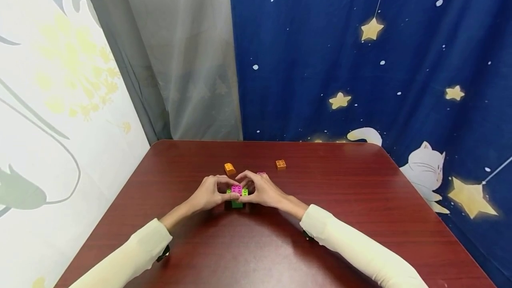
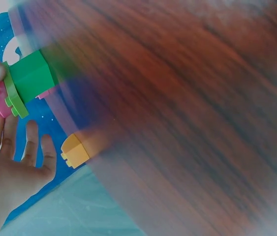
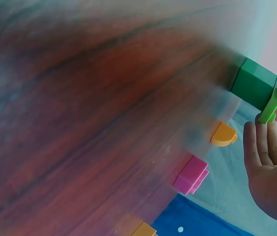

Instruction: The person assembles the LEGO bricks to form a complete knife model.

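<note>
In the head view, a pink brick (image 1: 237,189) sits on top of a light green, wide brick (image 1: 245,193). Under that stands a dark green block (image 1: 237,204) on the table. My left hand (image 1: 210,194) reaches in from the left and pinches the pink brick, thumb in front and fingertips behind. From the opposite side my right hand (image 1: 266,191) does likewise, its thumb close beside the left one. The right wrist view has the right fingertips right at the end of the light green brick (image 3: 271,105). Fingers partly cover the pink brick.
Beyond the hands lie a yellow-orange curved brick (image 1: 230,169) and an orange brick (image 1: 281,164). Another pink brick (image 3: 192,174) stands behind the right hand, mostly hidden in the head view. The dark red table (image 1: 320,234) ends at curtains on the far side.
</note>
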Motion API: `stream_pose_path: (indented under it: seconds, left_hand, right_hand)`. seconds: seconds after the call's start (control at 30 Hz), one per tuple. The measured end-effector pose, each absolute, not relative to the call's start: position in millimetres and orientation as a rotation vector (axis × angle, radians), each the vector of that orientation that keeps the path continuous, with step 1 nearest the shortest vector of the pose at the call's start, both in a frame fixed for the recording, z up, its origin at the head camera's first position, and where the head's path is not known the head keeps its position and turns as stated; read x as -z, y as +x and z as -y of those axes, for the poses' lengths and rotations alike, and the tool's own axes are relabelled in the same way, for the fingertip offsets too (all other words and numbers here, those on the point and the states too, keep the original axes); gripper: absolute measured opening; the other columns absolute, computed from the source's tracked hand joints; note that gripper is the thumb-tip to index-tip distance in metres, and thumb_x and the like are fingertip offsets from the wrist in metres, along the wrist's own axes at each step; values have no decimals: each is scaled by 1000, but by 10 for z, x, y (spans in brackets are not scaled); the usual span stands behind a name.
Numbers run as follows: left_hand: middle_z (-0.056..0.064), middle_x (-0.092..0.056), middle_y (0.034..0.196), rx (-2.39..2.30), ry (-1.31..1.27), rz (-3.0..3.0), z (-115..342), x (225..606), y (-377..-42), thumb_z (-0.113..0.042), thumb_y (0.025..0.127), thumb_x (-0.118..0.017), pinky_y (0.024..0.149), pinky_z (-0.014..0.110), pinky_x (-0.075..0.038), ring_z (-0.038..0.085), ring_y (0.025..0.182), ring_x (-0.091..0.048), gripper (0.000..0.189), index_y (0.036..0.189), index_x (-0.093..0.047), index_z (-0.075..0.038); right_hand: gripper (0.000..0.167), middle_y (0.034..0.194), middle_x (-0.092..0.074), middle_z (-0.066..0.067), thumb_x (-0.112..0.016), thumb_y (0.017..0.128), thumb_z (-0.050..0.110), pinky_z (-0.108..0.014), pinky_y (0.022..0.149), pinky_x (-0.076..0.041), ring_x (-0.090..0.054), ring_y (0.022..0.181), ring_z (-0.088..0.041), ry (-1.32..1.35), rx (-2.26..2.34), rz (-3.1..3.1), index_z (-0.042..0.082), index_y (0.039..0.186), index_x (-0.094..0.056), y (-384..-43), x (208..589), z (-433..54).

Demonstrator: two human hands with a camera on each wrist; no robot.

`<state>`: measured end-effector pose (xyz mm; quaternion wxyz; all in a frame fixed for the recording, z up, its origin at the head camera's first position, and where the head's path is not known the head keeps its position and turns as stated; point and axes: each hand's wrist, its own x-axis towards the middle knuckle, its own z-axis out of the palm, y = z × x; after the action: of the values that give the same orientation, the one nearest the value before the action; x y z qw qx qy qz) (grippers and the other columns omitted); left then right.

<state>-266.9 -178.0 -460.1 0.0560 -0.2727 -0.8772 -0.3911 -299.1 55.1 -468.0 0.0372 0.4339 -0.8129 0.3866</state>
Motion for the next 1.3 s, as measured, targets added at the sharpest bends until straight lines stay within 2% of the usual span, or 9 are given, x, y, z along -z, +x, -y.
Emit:
stream_pose_path:
  seconds: [0.13,0.23,0.4,0.73,0.93,1.3]
  left_hand:
    - [-5,-76,103,1224,-841,2642,1769,4604,-2667,-32,85,-88,71,32,-56,22,89,-70,29,110,-80,-20]
    - [-6,-76,102,1229,-835,2644,1760,4597,-2669,-31,85,-89,72,35,-57,20,89,-70,28,109,-80,-20]
    - [-8,-76,100,1223,-803,2668,1748,4576,-2678,-30,85,-89,71,32,-56,18,86,-69,27,109,-80,-22]
    - [-6,-76,97,1203,-803,2674,1760,4576,-2689,-33,84,-89,65,25,-52,17,78,-67,30,109,-81,-19]
    - [-6,-76,97,1187,-779,2699,1774,4592,-2682,-36,84,-89,66,25,-52,18,79,-66,31,110,-81,-21]
    - [-6,-76,99,1263,-755,2722,1784,4597,-2673,-35,85,-88,71,26,-55,18,83,-69,30,111,-80,-22]
  right_hand:
    - [45,101,-77,-2,-89,85,22,-35,78,-61,-74,89,-14,1350,-1193,2499,12,123,-67,-2996,4657,-611]
    - [44,102,-76,-4,-88,86,23,-34,79,-61,-74,90,-17,1358,-1203,2505,10,123,-68,-3004,4629,-668]
    - [42,103,-76,-8,-87,87,20,-32,80,-60,-73,91,-22,1317,-1237,2527,7,122,-69,-3037,4564,-782]
    - [37,101,-76,-16,-86,88,15,-41,79,-60,-73,89,-26,1209,-1229,2526,7,120,-70,-3228,4512,-1001]
    - [39,95,-76,-13,-89,83,8,-40,76,-61,-73,84,-25,1168,-1183,2529,5,118,-71,-3357,4593,-1055]
    - [50,105,-74,-17,-90,80,5,-36,77,-60,-73,90,-31,1035,-1152,2610,-4,124,-68,-3534,4744,-1114]
